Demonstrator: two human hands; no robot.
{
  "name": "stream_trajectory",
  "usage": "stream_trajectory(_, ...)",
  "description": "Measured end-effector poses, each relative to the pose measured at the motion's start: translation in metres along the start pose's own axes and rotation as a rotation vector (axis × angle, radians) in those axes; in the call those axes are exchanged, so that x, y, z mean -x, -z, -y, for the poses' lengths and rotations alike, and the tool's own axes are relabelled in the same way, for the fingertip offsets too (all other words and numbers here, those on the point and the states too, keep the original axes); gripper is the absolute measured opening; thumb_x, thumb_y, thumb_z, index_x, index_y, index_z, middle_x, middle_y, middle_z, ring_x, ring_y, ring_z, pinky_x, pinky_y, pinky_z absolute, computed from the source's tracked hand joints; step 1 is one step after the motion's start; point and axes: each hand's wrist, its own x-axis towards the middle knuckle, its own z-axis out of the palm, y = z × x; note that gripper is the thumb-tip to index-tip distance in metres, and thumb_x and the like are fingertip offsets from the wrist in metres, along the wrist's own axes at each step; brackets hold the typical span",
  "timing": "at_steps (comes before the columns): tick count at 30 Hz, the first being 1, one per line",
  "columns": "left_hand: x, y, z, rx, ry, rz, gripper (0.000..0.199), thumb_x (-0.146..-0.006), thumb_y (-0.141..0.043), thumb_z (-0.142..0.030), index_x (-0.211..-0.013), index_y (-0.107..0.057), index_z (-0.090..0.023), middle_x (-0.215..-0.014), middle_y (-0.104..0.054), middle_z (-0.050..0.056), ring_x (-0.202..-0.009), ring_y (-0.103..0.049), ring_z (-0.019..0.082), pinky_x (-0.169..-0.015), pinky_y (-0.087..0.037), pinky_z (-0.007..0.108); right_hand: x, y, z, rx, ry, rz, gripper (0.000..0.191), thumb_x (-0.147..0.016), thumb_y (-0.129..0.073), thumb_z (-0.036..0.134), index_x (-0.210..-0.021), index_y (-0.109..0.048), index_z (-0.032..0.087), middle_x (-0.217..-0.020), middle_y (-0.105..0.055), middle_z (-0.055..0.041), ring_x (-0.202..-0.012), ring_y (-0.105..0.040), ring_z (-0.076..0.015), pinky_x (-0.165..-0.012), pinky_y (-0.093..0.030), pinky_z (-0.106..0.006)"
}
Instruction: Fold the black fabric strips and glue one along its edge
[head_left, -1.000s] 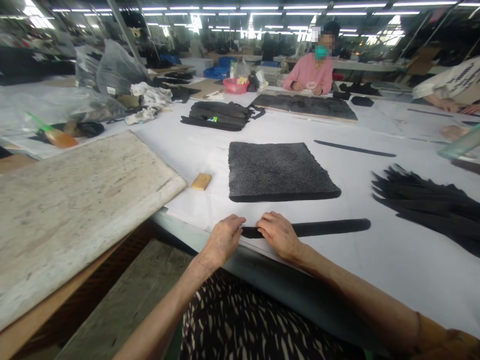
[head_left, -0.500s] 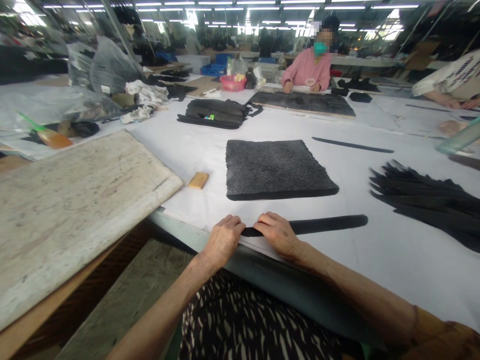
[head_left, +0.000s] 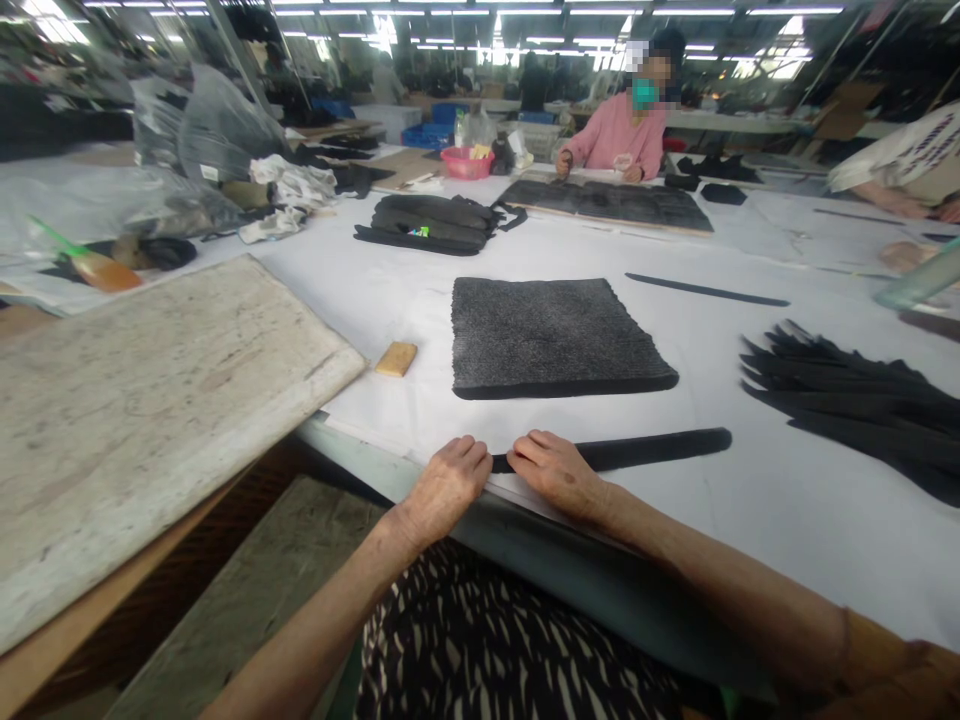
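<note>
A long black strip (head_left: 652, 449) lies on the white table near its front edge. Its left end is between the curled fingers of my left hand (head_left: 452, 482). Just to the right, my right hand (head_left: 559, 474) grips the same strip with bent fingers, and a short piece of it shows between my hands. Beyond the strip lies a neat stack of dark grey textured pieces (head_left: 559, 335) with a black front edge. A small yellowish block (head_left: 396, 359) rests left of the stack.
A worn pale board (head_left: 172, 400) covers the left side. Loose black strips (head_left: 855, 400) are heaped at the right. One thin strip (head_left: 705, 289) and a black bundle (head_left: 431, 224) lie farther back. Across the table a person in pink (head_left: 619, 135) works at a dark panel.
My left hand has shifted slightly right, towards my right hand, and the strip has moved slightly left. Across the table, the person in pink has raised one hand.
</note>
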Motion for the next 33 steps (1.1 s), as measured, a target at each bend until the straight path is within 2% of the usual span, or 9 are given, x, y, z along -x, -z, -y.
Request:
stream_trajectory(6, 0.006, -0.001, 0.0, 0.042, -0.02, -0.011, 0.018, -0.089, -0.044, -0.007, -0.098, -0.06, -0.01, -0.092, -0.058, 0.01, -0.084, -0.05, 0.023, -0.077, -0.047, 0.036, -0.004, 0.005, 0.003, 0.032, 0.012, 0.071, 0.02, -0.093, -0.044, 0.011, -0.091, -0.063, 0.016, -0.079, -0.054, -0.005, -0.075, -0.045, -0.0185, -0.064, -0.034, -0.031)
stream_trajectory(10, 0.016, -0.003, 0.002, 0.208, 0.093, -0.101, 0.031, -0.087, -0.041, -0.004, -0.11, -0.059, -0.013, -0.103, -0.059, 0.01, -0.094, -0.051, 0.022, -0.084, -0.05, 0.036, -0.011, 0.011, 0.006, 0.032, 0.009, 0.141, 0.019, -0.094, -0.045, 0.015, -0.104, -0.062, 0.017, -0.082, -0.054, -0.0056, -0.078, -0.046, -0.019, -0.066, -0.035, -0.032)
stream_trajectory(13, 0.025, -0.007, 0.004, 0.307, 0.16, -0.188, 0.04, -0.082, -0.037, 0.001, -0.107, -0.061, -0.016, -0.108, -0.06, 0.009, -0.1, -0.051, 0.022, -0.087, -0.051, 0.037, -0.013, 0.013, 0.005, 0.021, 0.014, 0.165, 0.023, -0.095, -0.043, 0.016, -0.112, -0.059, 0.017, -0.085, -0.055, -0.0063, -0.08, -0.046, -0.0187, -0.068, -0.036, -0.031)
stream_trajectory(17, 0.031, -0.012, 0.005, 0.327, 0.174, -0.267, 0.041, -0.08, -0.036, 0.002, -0.105, -0.063, -0.014, -0.109, -0.061, 0.011, -0.101, -0.052, 0.023, -0.088, -0.051, 0.038, -0.002, 0.014, -0.002, 0.042, 0.008, 0.181, 0.025, -0.094, -0.044, 0.014, -0.114, -0.059, 0.018, -0.086, -0.055, -0.0065, -0.08, -0.046, -0.0188, -0.069, -0.036, -0.031)
stream_trajectory(21, 0.03, -0.016, 0.003, 0.396, 0.229, -0.302, 0.045, -0.078, -0.033, 0.004, -0.102, -0.066, -0.015, -0.107, -0.062, 0.01, -0.101, -0.054, 0.021, -0.088, -0.052, 0.036, 0.016, 0.018, -0.011, 0.065, -0.008, 0.169, 0.028, -0.091, -0.045, 0.009, -0.114, -0.06, 0.019, -0.085, -0.056, -0.0066, -0.078, -0.046, -0.0192, -0.069, -0.036, -0.032)
stream_trajectory(24, 0.03, -0.019, 0.001, 0.49, 0.294, -0.335, 0.046, -0.078, -0.032, 0.003, -0.103, -0.066, -0.016, -0.108, -0.062, 0.01, -0.102, -0.056, 0.02, -0.09, -0.052, 0.037, 0.017, 0.02, -0.01, 0.036, -0.009, 0.162, 0.03, -0.091, -0.045, 0.009, -0.114, -0.06, 0.02, -0.086, -0.056, -0.0061, -0.078, -0.046, -0.0187, -0.07, -0.036, -0.031)
stream_trajectory(27, 0.037, -0.018, -0.007, 0.572, 0.443, -0.477, 0.039, -0.086, -0.032, -0.006, -0.101, -0.067, -0.018, -0.112, -0.062, 0.011, -0.106, -0.057, 0.021, -0.092, -0.05, 0.038, 0.005, 0.019, 0.001, -0.012, 0.044, 0.146, 0.027, -0.093, -0.046, 0.015, -0.115, -0.059, 0.021, -0.086, -0.056, -0.0062, -0.079, -0.046, -0.019, -0.072, -0.037, -0.032)
stream_trajectory(30, 0.047, -0.013, -0.02, 0.668, 0.693, -0.638, 0.03, -0.09, -0.038, -0.02, -0.1, -0.066, -0.019, -0.107, -0.064, 0.009, -0.104, -0.059, 0.021, -0.093, -0.048, 0.036, -0.01, 0.017, 0.012, -0.032, 0.111, 0.139, 0.025, -0.093, -0.045, 0.016, -0.112, -0.061, 0.02, -0.085, -0.055, -0.0061, -0.08, -0.046, -0.0192, -0.07, -0.037, -0.032)
stream_trajectory(33, 0.053, -0.01, -0.032, 0.939, 0.964, -0.63, 0.028, -0.087, -0.047, -0.039, -0.09, -0.065, -0.017, -0.08, -0.065, 0.005, -0.078, -0.061, 0.019, -0.073, -0.051, 0.03, -0.019, 0.015, 0.019, -0.019, 0.157, 0.147, 0.025, -0.092, -0.045, 0.012, -0.11, -0.061, 0.02, -0.085, -0.055, -0.0058, -0.08, -0.046, -0.0196, -0.069, -0.037, -0.033)
